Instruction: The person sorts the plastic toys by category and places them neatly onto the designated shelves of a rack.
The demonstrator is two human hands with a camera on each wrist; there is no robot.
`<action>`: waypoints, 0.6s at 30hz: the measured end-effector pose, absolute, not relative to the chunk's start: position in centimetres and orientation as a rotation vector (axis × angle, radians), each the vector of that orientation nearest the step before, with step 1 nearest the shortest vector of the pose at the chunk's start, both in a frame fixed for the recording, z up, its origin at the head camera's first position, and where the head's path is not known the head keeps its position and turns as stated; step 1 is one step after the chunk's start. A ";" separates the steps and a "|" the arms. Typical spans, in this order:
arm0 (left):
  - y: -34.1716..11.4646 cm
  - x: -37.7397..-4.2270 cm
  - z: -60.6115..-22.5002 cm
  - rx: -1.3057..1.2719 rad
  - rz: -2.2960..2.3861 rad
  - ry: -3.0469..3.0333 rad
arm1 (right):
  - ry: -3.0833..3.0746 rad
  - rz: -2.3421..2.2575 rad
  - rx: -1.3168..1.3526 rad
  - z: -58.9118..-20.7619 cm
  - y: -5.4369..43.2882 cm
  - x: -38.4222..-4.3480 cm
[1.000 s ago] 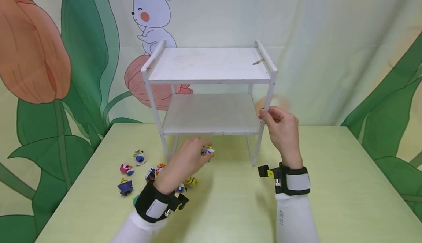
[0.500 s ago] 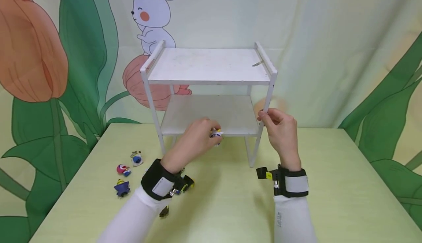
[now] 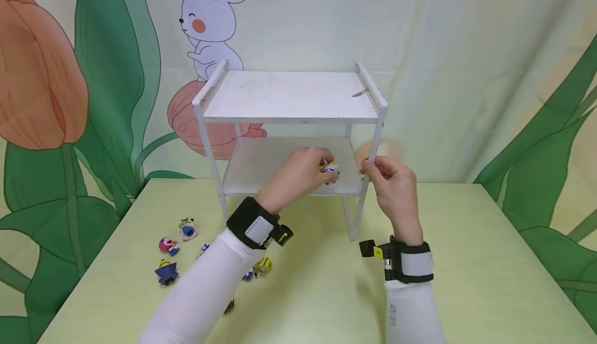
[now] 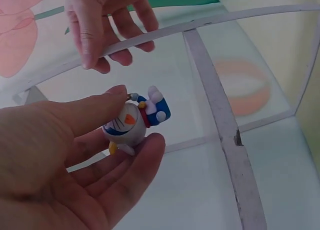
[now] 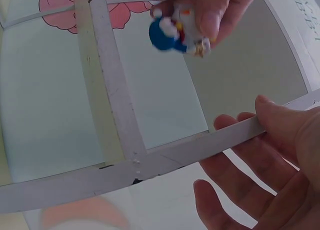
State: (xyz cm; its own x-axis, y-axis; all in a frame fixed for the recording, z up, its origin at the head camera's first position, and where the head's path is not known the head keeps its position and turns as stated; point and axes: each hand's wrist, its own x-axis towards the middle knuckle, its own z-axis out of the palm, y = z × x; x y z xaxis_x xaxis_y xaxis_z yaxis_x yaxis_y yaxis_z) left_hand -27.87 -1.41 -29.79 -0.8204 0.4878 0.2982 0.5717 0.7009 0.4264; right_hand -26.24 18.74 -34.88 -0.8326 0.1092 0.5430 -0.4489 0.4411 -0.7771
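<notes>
The figurine (image 4: 133,133) looks like smooth plastic, the shelf (image 3: 289,94) chipped matt paint, the backdrop (image 3: 466,48) creased cloth.

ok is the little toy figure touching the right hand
Apart. The right wrist view shows the grey shelf board in the gap between the toy figure, held by the left hand, and the right hand.

Left forearm (image 3: 202,289) extended forward, slanted rightward | left hand (image 3: 298,175) knuckles up, pinching, left thumb (image 4: 97,110) opposite bent left fingers (image 4: 137,172) | right forearm (image 3: 412,310) running nearly straight ahead | right hand (image 3: 396,194) gripping, right thumb (image 5: 282,121) opposite curled right fingers (image 5: 237,182), outer ones looser | hands near each other, apart, left slightly higher in head view
</notes>
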 end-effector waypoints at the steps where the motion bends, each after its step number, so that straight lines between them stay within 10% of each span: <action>1: -1.2 -28.2 -29.8 -0.866 -0.761 -2.744 | -2.168 1.394 0.285 -34.9 18.7 -26.2; 18: 1.2 -31.1 -30.4 -0.880 -0.772 -2.827 | -2.154 1.396 0.292 -34.9 18.7 -26.2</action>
